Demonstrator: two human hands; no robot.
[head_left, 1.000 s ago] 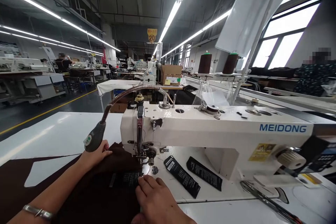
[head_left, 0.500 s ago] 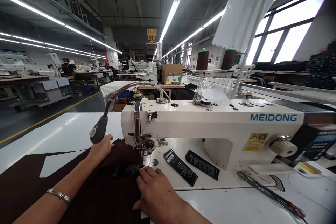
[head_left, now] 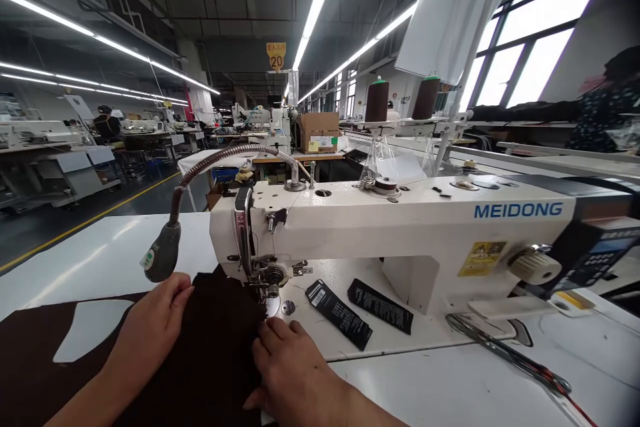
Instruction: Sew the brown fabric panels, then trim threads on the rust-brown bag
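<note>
Dark brown fabric (head_left: 215,347) lies across the table's left side and up to the presser foot (head_left: 270,293) of the white sewing machine (head_left: 350,227). My left hand (head_left: 155,320) is closed on the fabric left of the needle, thumb and fingers pressed together. Close in front of the presser foot, my right hand (head_left: 295,367) has its bent fingers together on the fabric's right edge. Two black printed labels, a nearer label (head_left: 340,315) and a farther label (head_left: 381,305), rest on the machine bed. No label shows on the fabric beside my right hand.
A lamp (head_left: 163,250) on a bendable neck hangs above my left hand. Scissors (head_left: 510,350) lie at the right, by the machine's base. Brown thread cones (head_left: 377,101) stand behind the machine. A cardboard box (head_left: 319,132) and other workstations are farther back.
My left hand has come nearer and to the left. The fabric now covers the label that lay beside my right hand. My right hand stays by the presser foot; the view has shifted slightly.
</note>
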